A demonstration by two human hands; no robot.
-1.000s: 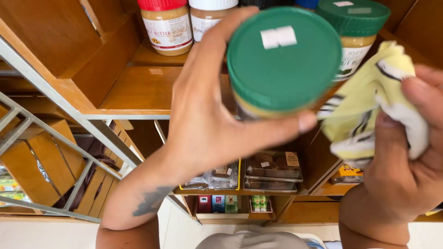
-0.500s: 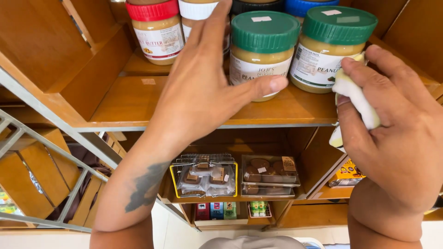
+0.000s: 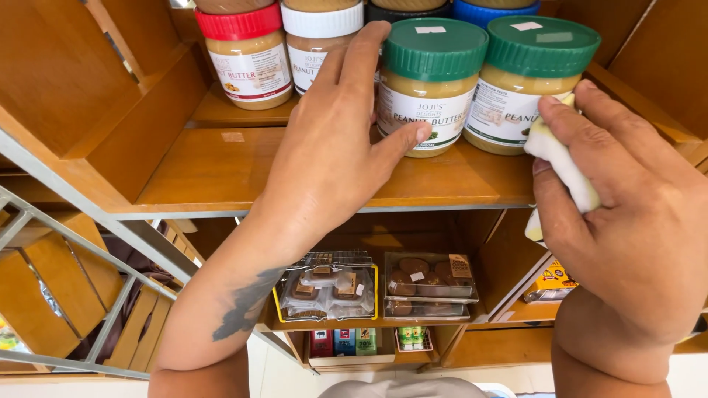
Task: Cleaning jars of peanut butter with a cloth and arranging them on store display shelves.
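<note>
Head view: wooden shelf (image 3: 221, 173) in shop, lower shelves with packed sweets (image 3: 428, 284). Green-lid jar (image 3: 430, 85) stands on shelf beside second green-lid jar (image 3: 527, 81). Left hand (image 3: 335, 158) fingers spread, thumb touching jar. Right hand (image 3: 627, 221) closed around yellow cloth (image 3: 564, 166). Half second ago, left hand gripped jar more closely; now it is looser.

A shop, prob. a small grocery or deli. Wooden display shelf (image 3: 221, 169) carries several near-identical labelled jars (image 3: 431, 85) of a tan spread w/ red, white, green and blue lids, lined up in rows, small price-type stickers on the lids. Lower shelf (image 3: 354, 322) has clear plastic packs of sweets/biscuits (image 3: 428, 284) side by side, w/ small coloured cartons (image 3: 343, 341) below that. More packaged goods (image 3: 549, 284) on the next unit at right. Stock in multiples, faced outward = retail display.
</note>
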